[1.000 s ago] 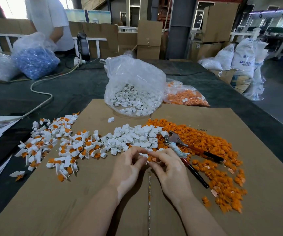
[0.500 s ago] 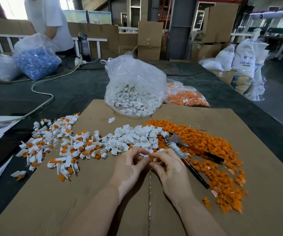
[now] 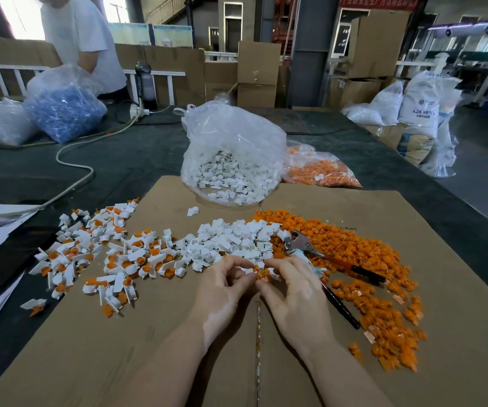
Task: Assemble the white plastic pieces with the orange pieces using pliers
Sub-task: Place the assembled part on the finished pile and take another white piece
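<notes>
From the head camera I see my left hand (image 3: 225, 284) and right hand (image 3: 291, 292) meeting over the flattened cardboard sheet (image 3: 178, 333), fingertips together just at the near edge of the loose white pieces (image 3: 237, 237). The left hand's thumb and forefinger pinch a small white piece (image 3: 247, 270), and the right hand's curled fingers pinch an orange piece (image 3: 263, 274) against it; how far the two are seated I cannot tell. The pliers (image 3: 301, 242) lie on the cardboard just beyond the right hand, jaws toward the white heap, their red-and-black handles (image 3: 366, 274) running off to the right over the spread of loose orange pieces (image 3: 369, 259). To the left of the white heap lies a scatter of assembled white-and-orange pieces (image 3: 99, 254). At the far edge of the cardboard stands a clear bag of white pieces (image 3: 231, 160), with a clear bag of orange pieces (image 3: 322, 170) just to its right. Farther off across the dark table (image 3: 137, 148), another person in a white shirt (image 3: 81, 33) stands behind a bag of blue parts (image 3: 63, 107).
</notes>
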The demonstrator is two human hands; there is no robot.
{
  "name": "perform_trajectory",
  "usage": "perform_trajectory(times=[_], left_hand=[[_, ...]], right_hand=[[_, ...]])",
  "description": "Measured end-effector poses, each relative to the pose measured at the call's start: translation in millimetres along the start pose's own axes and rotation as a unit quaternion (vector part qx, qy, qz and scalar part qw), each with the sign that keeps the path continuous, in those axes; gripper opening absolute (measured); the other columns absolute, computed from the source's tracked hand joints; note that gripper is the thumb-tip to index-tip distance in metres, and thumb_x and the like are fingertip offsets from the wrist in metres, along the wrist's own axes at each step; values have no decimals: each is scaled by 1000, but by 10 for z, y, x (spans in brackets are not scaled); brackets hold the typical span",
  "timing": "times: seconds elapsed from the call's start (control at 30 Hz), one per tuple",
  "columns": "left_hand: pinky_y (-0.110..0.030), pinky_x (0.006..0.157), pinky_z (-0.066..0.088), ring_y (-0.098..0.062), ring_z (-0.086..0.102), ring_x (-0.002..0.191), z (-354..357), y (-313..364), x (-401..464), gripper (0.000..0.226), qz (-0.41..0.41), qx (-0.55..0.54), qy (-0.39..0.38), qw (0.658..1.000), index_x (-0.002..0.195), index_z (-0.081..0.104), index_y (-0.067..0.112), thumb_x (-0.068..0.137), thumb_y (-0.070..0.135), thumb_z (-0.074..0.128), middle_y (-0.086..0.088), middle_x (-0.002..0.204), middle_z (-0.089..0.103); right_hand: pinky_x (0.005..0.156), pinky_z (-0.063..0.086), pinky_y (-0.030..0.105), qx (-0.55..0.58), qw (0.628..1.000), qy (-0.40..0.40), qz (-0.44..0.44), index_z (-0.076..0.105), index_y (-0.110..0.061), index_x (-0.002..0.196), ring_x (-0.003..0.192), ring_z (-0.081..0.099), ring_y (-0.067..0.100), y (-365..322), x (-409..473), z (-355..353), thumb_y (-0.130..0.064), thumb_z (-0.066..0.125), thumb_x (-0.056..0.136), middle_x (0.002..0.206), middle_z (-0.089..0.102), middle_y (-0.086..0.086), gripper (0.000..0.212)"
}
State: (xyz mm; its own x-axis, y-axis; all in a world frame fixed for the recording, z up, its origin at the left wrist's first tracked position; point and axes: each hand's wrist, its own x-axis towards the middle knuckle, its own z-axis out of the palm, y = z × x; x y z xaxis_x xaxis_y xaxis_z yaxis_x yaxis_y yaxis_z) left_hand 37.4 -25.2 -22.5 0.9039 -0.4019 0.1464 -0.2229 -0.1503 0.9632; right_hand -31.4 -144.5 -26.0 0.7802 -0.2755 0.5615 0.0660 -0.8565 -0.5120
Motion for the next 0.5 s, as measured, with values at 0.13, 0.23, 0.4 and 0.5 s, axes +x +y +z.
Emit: perform_trajectory(times=[0.13, 0.23, 0.4, 0.5], left_hand=[[-12, 56, 38, -1, 48, 56, 2, -20, 21, 9, -22, -8, 10, 1000, 89, 63, 21, 85, 13, 66, 1, 64, 53], [-7, 55, 37, 3, 47, 54, -2, -23, 35, 11, -19, 5, 14, 1000, 87, 62, 24, 85, 13, 65, -1, 65, 53], [-5, 54, 37, 2, 48, 54, 0, -20, 63, 8, -32, -7, 30, 999, 90, 62, 18, 85, 13, 65, 0, 64, 52], [-6, 54, 38, 1, 50, 55, -3, -16, 79, 9, -51, -30, 40, 997, 93, 63, 15, 85, 13, 65, 2, 62, 53]], right_hand=[[86, 43, 43, -172, 980, 47, 89, 63, -8, 114, 103, 58, 28, 71, 108, -110, -29, 72, 80, 109, 62, 11, 40], [107, 24, 45, -307, 923, -85, 217, 37, -16, 137, 129, 35, 23, 203, 220, -244, -47, 49, 90, 140, 37, 8, 58], [111, 12, 51, -348, 884, -180, 253, 40, -21, 131, 134, 23, 26, 316, 329, -360, -51, 49, 87, 145, 25, 10, 55], [106, 25, 44, -383, 883, -168, 213, 42, -20, 122, 124, 34, 25, 298, 322, -372, -53, 45, 88, 132, 36, 7, 48]])
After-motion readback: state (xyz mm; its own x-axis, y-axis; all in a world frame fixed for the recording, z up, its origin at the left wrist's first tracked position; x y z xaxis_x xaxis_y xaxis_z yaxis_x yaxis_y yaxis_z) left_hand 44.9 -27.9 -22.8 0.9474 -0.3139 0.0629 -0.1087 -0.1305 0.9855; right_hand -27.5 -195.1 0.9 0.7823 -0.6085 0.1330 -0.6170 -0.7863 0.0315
